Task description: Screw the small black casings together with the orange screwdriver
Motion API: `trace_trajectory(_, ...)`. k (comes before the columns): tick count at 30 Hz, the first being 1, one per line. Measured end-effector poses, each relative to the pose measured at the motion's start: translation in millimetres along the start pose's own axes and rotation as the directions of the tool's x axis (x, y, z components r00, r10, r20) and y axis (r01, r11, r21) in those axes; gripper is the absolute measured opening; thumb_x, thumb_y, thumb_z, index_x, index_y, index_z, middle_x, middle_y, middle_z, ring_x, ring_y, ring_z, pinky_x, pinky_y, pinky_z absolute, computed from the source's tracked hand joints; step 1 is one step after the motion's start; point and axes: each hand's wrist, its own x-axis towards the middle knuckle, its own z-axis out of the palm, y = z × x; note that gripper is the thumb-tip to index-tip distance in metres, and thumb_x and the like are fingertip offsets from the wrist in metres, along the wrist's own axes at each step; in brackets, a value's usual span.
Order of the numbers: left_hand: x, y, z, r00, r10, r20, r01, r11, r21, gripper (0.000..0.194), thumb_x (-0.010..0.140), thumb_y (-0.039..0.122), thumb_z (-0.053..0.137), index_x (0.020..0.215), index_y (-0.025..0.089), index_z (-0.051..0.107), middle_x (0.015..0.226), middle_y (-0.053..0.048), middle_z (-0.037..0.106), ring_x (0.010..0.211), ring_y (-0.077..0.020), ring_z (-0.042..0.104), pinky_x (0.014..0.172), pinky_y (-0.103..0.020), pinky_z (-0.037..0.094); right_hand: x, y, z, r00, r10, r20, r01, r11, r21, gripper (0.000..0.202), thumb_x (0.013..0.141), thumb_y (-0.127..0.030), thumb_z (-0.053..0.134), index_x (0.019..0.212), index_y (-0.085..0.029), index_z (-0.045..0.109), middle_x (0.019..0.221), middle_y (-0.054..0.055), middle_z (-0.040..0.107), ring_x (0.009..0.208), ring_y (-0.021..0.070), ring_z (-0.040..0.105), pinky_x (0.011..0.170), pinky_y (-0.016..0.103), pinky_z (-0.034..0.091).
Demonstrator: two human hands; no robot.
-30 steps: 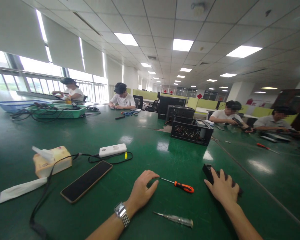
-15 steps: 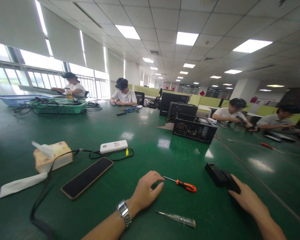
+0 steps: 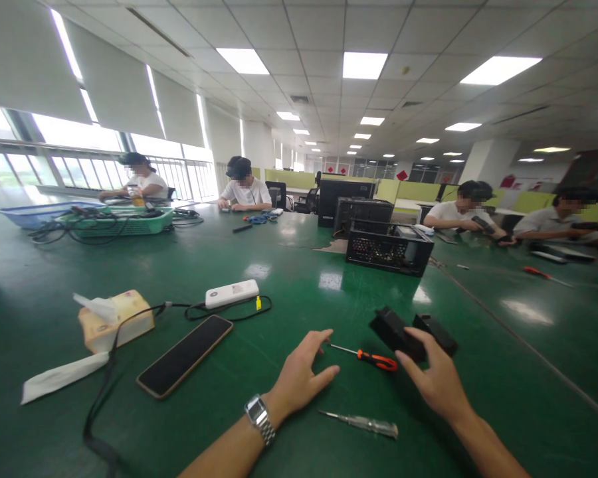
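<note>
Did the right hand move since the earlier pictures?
Yes. The right hand moved left, closer to the orange screwdriver, which stayed put.

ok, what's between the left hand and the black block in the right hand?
The orange screwdriver, tip toward the left hand, handle toward the black block. Head view shows it.

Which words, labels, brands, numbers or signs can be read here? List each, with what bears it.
None can be read.
White device: faint print, too small.
Tissue pack: marks too blurred.
Watch: face unreadable.
Red diamond sign: too far to read.
</note>
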Motion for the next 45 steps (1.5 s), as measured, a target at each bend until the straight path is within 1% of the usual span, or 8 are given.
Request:
trace_trajectory(4, 1, -4, -1.5, 1.000, 0.028, -0.002, -0.028, 0.999, -0.029, 0.074, 0.078, 0.036, 0.072, 0.141, 0.025, 0.036, 0.134, -0.011, 0.048, 0.112, -0.0256, 0.054, 0.097, -0.040, 0.046, -14, -46, 29, 0.906, -0.323, 0.273, 0.299, 0.946, 0.127, 0.037, 0.085, -0.033, 0.057, 0.121, -0.022, 0.058, 0.126, 0.012, 0.061, 0.116, 0.0277, 0.055, 0.098, 0.046, 0.042)
trace_trajectory(9, 0, -4, -0.6, 0.993, 0.078, 0.084, -0.078, 0.997, 0.001, 0.073, 0.072, 0.041, 0.078, 0.136, 0.025, 0.046, 0.133, -0.012, 0.051, 0.123, -0.0295, 0.047, 0.105, -0.045, 0.038, -22, -61, 39, 0.831, -0.380, 0.406, 0.302, 0.922, 0.244, 0.041, 0.084, -0.032, 0.059, 0.124, -0.021, 0.059, 0.128, 0.013, 0.060, 0.117, 0.0274, 0.056, 0.101, 0.048, 0.041)
trace_trajectory(14, -2, 1, 0.3, 0.985, 0.033, 0.169, -0.043, 0.997, 0.058, 0.043, 0.076, 0.036, 0.075, 0.115, 0.024, 0.062, 0.107, -0.006, 0.066, 0.099, -0.0243, 0.059, 0.090, -0.037, 0.047, -20, -54, 34, 0.851, -0.333, 0.407, 0.248, 0.937, 0.246, 0.044, 0.085, -0.041, 0.060, 0.125, -0.022, 0.060, 0.131, 0.013, 0.058, 0.121, 0.0289, 0.052, 0.103, 0.049, 0.039)
trace_trajectory(25, -3, 0, 1.7, 0.996, 0.022, 0.091, -0.029, 0.997, 0.077, 0.043, 0.074, 0.035, 0.074, 0.113, 0.022, 0.062, 0.106, -0.006, 0.065, 0.097, -0.0247, 0.060, 0.088, -0.037, 0.047, -11, -26, 28, 0.966, -0.222, 0.135, 0.183, 0.950, 0.251, 0.031, 0.092, -0.040, 0.048, 0.108, -0.021, 0.066, 0.110, 0.010, 0.067, 0.105, 0.0243, 0.060, 0.091, 0.040, 0.049)
trace_trajectory(34, -1, 1, 2.2, 0.999, 0.023, 0.033, -0.026, 0.995, 0.094, 0.031, 0.074, 0.031, 0.072, 0.101, 0.020, 0.063, 0.097, -0.006, 0.065, 0.090, -0.0235, 0.060, 0.082, -0.034, 0.047, -7, -37, 22, 0.941, -0.236, 0.243, 0.215, 0.970, 0.111, 0.030, 0.092, -0.042, 0.049, 0.103, -0.022, 0.068, 0.099, 0.008, 0.068, 0.092, 0.0237, 0.061, 0.082, 0.039, 0.049)
trace_trajectory(37, 0, -1, 1.5, 1.000, 0.002, -0.007, -0.001, 0.996, 0.087, 0.028, 0.073, 0.029, 0.072, 0.098, 0.020, 0.063, 0.095, -0.005, 0.065, 0.088, -0.0228, 0.060, 0.079, -0.032, 0.047, -6, -30, 23, 0.964, -0.161, 0.213, 0.163, 0.987, 0.008, 0.031, 0.089, -0.040, 0.053, 0.109, -0.021, 0.066, 0.104, 0.009, 0.066, 0.096, 0.0249, 0.059, 0.085, 0.040, 0.048)
trace_trajectory(41, 0, -2, -0.7, 1.000, -0.008, -0.020, 0.010, 0.997, 0.077, 0.027, 0.073, 0.028, 0.071, 0.097, 0.019, 0.063, 0.094, -0.004, 0.065, 0.086, -0.0217, 0.061, 0.076, -0.030, 0.047, -9, -15, 27, 0.939, -0.018, 0.343, 0.046, 0.996, -0.072, 0.040, 0.084, -0.042, 0.057, 0.118, -0.021, 0.062, 0.109, 0.009, 0.064, 0.098, 0.0257, 0.059, 0.085, 0.039, 0.049)
trace_trajectory(45, 0, -2, -1.1, 1.000, -0.021, -0.001, 0.021, 0.996, 0.090, 0.027, 0.073, 0.028, 0.071, 0.098, 0.019, 0.063, 0.094, -0.004, 0.065, 0.085, -0.0214, 0.061, 0.076, -0.030, 0.047, -6, -11, 27, 0.935, -0.042, 0.353, 0.074, 0.994, -0.079, 0.044, 0.084, -0.048, 0.057, 0.119, -0.021, 0.062, 0.111, 0.009, 0.064, 0.099, 0.0254, 0.058, 0.087, 0.039, 0.047)
